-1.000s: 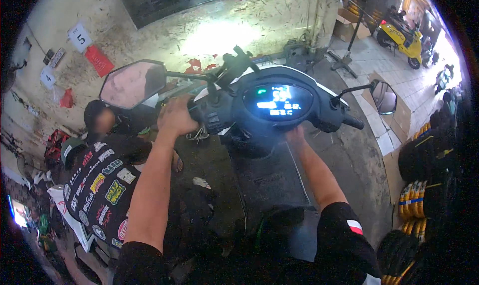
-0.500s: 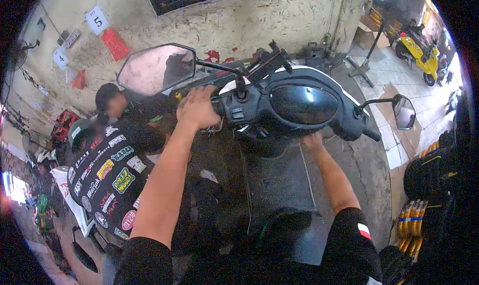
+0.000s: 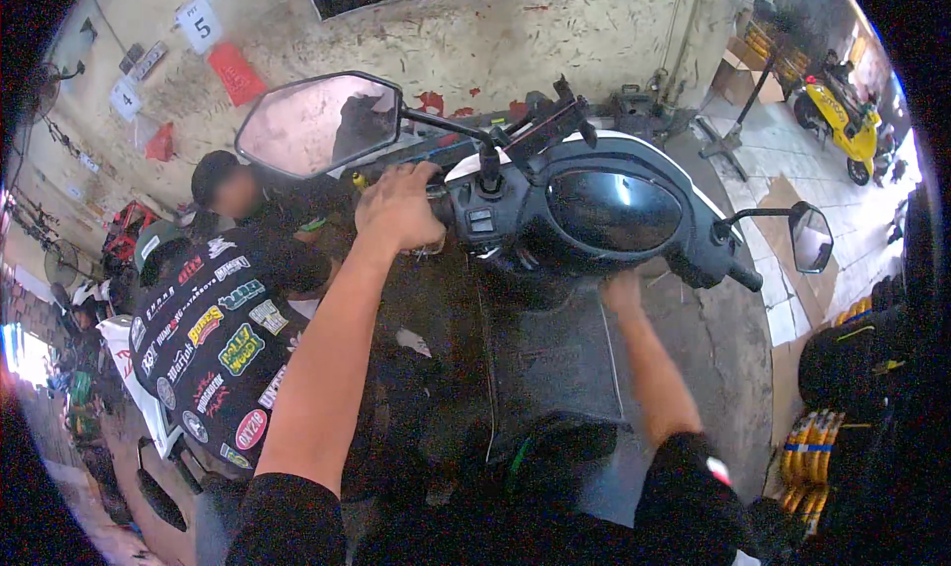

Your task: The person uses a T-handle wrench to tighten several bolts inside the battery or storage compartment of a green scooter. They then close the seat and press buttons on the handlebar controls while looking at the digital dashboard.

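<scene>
My left hand (image 3: 399, 209) is wrapped around the left handlebar grip of a black and white scooter, beside the switch housing (image 3: 481, 221). Below the oval dark instrument panel (image 3: 616, 209), my right hand (image 3: 621, 293) reaches in under the handlebar cover. Its fingers are hidden behind the bodywork and slightly blurred, so what they touch does not show. The left mirror (image 3: 319, 125) rises ahead of my left hand, and the right mirror (image 3: 810, 239) stands out past the free right handlebar grip (image 3: 745, 275).
Two people in dark caps crouch close on my left, one in a black shirt (image 3: 213, 343) covered with patches. A stained wall (image 3: 475, 61) lies ahead. Yellow shock absorbers (image 3: 814, 447) and tyres stand at right; a yellow scooter (image 3: 837, 125) is parked farther off.
The scooter sits slightly farther right in the view. My left hand keeps its hold on the grip, and my right hand stays under the handlebar cover, its forearm shifted a little.
</scene>
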A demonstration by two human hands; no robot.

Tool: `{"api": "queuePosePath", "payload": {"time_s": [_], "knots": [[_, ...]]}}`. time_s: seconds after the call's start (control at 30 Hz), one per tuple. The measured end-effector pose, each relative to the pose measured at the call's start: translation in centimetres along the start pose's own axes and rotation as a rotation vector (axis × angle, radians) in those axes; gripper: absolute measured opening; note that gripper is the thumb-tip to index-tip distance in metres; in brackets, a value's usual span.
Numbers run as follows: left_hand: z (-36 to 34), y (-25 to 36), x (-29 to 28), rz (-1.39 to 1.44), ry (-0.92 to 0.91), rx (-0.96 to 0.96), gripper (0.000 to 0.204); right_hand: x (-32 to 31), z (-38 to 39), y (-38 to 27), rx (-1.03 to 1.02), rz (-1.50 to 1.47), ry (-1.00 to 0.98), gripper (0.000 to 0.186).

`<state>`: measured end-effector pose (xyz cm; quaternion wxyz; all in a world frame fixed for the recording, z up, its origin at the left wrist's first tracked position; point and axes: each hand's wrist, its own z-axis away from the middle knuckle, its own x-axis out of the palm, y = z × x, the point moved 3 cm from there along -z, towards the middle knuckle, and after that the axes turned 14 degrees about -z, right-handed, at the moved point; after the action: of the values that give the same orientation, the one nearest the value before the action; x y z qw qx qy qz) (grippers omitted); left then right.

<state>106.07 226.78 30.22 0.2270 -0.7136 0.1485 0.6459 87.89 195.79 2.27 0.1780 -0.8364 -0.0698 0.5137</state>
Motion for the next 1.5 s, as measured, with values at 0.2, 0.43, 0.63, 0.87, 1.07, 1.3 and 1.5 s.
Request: {"api": "queuePosePath", "payload": {"time_s": [0.2,0.43,0.63,0.87,1.07,1.3,1.5], "knots": [[-0.4,2.0,-1.1,0.003,0.008,0.061,0.067,2.2,18.3,-9.8,0.703,-0.685,0.165,0.047],[-0.2,-0.1,1.2,0.062,0.082,0.082,0.07,-6.5,25.7,-19.1,0.675,-0.589,0.084,0.026],[0.9,-0.6,1.3,0.099,0.193,0.199,0.072,-12.4,25.6,-17.8,0.791,-0.42,0.106,0.039],[5.6,-2.1,-0.5,0.076,0.309,0.175,0.074,-9.5,24.1,-16.6,0.834,-0.623,0.186,0.028],[21.5,0.4,-3.3,0.77,0.146,0.525,0.058,-4.4,24.9,-15.8,0.766,-0.496,0.067,0.031],[42.5,-3.5,9.0,1.446,-0.648,0.246,0.041,-9.7,22.8,-22.1,0.917,-0.318,-0.086,0.039],[47.5,-5.7,12.6,1.54,-0.524,0.125,0.041,-17.6,41.2,-7.7,1.13,-0.065,0.289,0.045]]}}
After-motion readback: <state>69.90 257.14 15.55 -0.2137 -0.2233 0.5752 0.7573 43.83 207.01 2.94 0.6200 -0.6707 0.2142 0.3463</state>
